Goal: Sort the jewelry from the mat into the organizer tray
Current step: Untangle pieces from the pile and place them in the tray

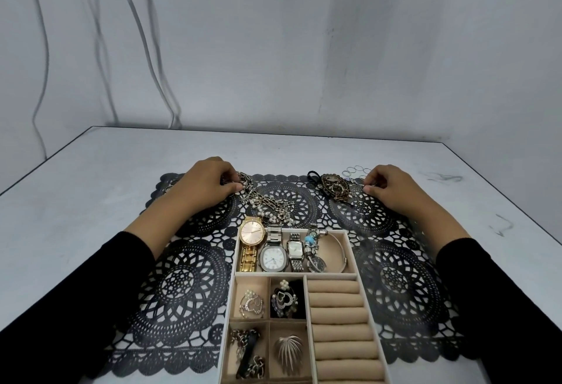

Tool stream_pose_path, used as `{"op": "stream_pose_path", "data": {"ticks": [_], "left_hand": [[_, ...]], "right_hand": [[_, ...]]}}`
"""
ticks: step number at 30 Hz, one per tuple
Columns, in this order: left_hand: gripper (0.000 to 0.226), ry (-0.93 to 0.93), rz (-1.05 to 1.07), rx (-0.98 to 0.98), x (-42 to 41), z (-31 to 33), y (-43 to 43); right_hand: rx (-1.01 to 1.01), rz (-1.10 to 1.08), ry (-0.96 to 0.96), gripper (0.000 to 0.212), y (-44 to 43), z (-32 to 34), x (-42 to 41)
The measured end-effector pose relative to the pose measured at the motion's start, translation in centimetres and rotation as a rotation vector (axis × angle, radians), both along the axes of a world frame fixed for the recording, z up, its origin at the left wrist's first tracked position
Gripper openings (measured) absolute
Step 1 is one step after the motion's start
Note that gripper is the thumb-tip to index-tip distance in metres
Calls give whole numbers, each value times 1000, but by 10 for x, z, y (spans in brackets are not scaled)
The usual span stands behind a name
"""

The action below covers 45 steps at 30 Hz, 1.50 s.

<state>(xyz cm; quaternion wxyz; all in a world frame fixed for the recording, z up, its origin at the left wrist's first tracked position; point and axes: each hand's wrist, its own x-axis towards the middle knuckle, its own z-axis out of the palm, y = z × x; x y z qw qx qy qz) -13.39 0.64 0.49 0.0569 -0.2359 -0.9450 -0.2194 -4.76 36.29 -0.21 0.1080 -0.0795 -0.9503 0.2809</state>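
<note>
A beige organizer tray (355, 276) sits at the near middle of a black lace mat (182, 286). Its top compartment holds a gold watch (251, 231), two silver watches and a bead bracelet (313, 242). Small compartments hold brooches and chains; the ring rolls (337, 316) are bare. My left hand (206, 181) pinches the end of a chain-and-pearl necklace pile (267, 204) at the mat's far left. My right hand (386, 185) has its fingers curled over small rings (354, 170) at the far right, beside an ornate brooch (334, 187). Whether the right hand holds a ring is hidden.
The mat lies on a white table (91, 189) against a grey wall. Cables (146, 49) hang down the wall at the back left. Faint scuff marks (441, 176) show on the table at the right.
</note>
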Motion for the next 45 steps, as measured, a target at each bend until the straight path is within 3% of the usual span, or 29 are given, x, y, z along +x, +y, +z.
{"op": "stream_pose_path", "data": {"ticks": [11, 16, 26, 31, 37, 45], "left_hand": [[14, -51, -22, -210, -2, 10, 9], [14, -64, -28, -201, -4, 10, 9], [7, -20, -100, -48, 4, 7, 2], [16, -18, -43, 130, 16, 8, -5], [10, 7, 60, 363, 40, 19, -12], [11, -112, 45, 665, 86, 33, -11]], "right_hand": [[-81, 49, 121, 11, -4, -6, 6], [-85, 51, 179, 11, -8, -6, 8], [-65, 24, 274, 8, -15, -9, 12], [-301, -63, 284, 5, -19, -5, 18], [-695, -71, 271, 9, -28, 5, 39], [-891, 11, 324, 14, -51, 20, 80]]}}
